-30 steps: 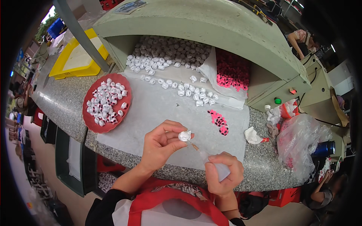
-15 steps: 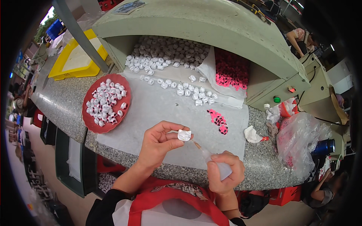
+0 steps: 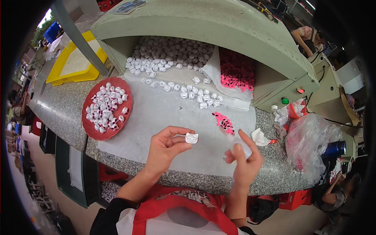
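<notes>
Between thumb and fingertips, my left hand (image 3: 166, 147) pinches a small white cat-head-shaped piece (image 3: 191, 138), eared side up, over the white sheet (image 3: 156, 117). To its right, my right hand (image 3: 246, 162) is raised, thumb and index finger stretched apart. A translucent white squeeze bottle (image 3: 246, 148), smeared by motion, sits in that hand behind the thumb and index; its tip is not clear. Just beyond lies a loose patch of small pink and black pieces (image 3: 222, 120). Several more white pieces (image 3: 199, 94) are scattered along the sheet's far side.
A red scalloped plate (image 3: 91, 127) of white pieces, some with dark pink marks, is at left. The pale green metal housing (image 3: 203, 21) shelters piles of white and pink pieces. Crumpled tissue (image 3: 259, 137) and a clear plastic bag (image 3: 309, 137) lie right. Other people sit farther off.
My right hand has moved up and right with the bottle, its tip leaving the white piece, and the index finger and thumb have spread. My left hand keeps its pinch.
</notes>
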A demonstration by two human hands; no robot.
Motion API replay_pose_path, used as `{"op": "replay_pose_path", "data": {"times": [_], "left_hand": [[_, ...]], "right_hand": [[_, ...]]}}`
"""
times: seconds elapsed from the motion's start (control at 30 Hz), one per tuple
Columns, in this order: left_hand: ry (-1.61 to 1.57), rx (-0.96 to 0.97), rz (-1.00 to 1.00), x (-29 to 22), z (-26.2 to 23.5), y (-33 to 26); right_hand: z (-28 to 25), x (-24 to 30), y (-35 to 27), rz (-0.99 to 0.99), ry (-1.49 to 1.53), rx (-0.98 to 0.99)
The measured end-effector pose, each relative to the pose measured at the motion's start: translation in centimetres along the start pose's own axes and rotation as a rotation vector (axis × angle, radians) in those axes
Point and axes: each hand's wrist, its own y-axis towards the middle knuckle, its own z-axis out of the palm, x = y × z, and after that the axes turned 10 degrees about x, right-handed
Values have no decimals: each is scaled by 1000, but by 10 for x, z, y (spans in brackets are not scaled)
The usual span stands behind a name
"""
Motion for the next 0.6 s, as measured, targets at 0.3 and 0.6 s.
{"op": "replay_pose_path", "data": {"times": [0.3, 0.6], "left_hand": [[-29, 37, -79, 10, 3, 3], [59, -33, -22, 14, 8, -2]], "right_hand": [[-20, -95, 79, -60, -1025, 65], [4, -15, 23, 49, -165, 243]]}}
